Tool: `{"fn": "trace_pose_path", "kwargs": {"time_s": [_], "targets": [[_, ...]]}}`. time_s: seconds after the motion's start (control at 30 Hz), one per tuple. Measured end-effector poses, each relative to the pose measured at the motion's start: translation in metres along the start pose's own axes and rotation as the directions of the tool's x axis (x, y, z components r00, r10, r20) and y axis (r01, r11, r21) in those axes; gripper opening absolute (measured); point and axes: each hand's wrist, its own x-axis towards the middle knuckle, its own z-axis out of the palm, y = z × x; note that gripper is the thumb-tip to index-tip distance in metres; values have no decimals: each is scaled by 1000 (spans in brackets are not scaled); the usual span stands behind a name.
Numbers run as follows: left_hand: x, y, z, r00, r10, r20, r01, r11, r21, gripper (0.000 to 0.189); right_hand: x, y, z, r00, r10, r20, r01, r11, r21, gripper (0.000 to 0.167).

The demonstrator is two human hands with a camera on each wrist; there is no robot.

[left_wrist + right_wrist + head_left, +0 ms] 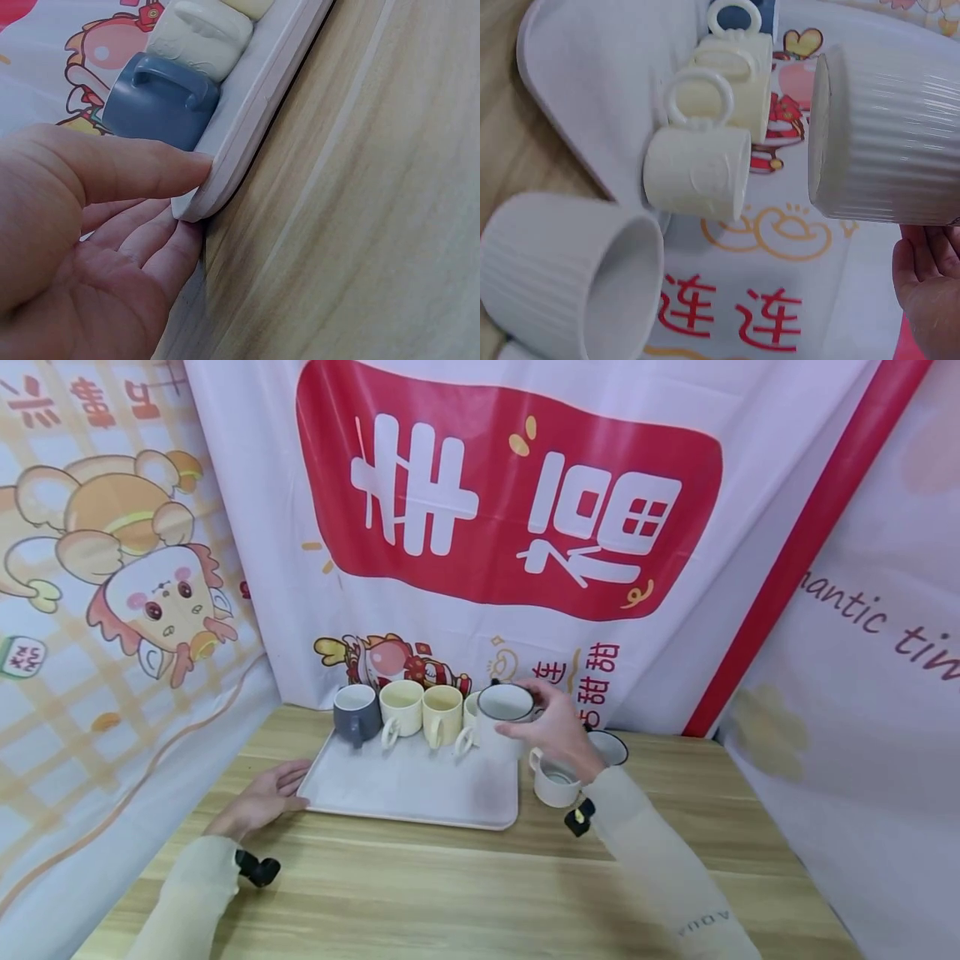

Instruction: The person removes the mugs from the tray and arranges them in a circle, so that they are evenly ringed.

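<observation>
My right hand (561, 728) grips a white ribbed mug (896, 139) with a dark rim, held above the right end of a white tray (412, 789). At the tray's near left corner, my left hand (264, 795) pinches the edge, thumb on top and fingers beneath, as the left wrist view shows. Along the tray's back stand a dark blue-grey mug (356, 717), a cream mug (402, 710), a pale yellow mug (442, 717) and another cream mug (697, 169), partly hidden by the held one in the head view.
Right of the tray, a white ribbed mug (553, 789) stands on the wooden table (420, 893). A dark-rimmed mug (611, 747) sits just behind it, partly covered by my right arm. A printed curtain (495, 627) hangs close behind the tray.
</observation>
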Motion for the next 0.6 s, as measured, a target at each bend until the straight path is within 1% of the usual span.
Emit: {"fn": "trace_pose_path", "kwargs": {"time_s": [0.13, 0.27, 0.37, 0.5, 0.6], "targets": [[-1, 2, -1, 1000, 7, -1, -7, 1000, -5, 84, 3, 2, -43, 998, 39, -57, -41, 998, -38, 70], [-1, 3, -1, 1000, 11, -4, -11, 1000, -1, 83, 0, 9, -88, 992, 73, -107, -84, 991, -106, 72], [-1, 2, -1, 1000, 9, -3, -9, 1000, 1, 83, -7, 18, -120, 985, 98, -141, -119, 982, -147, 75], [-1, 2, 0, 1000, -5, -4, 5, 1000, 7, 83, -21, 31, -159, 969, 150, -199, -187, 965, -184, 79], [-1, 4, 0, 1000, -6, -5, 6, 1000, 6, 83, -32, 44, -182, 960, 144, -240, -198, 956, -216, 75]]}}
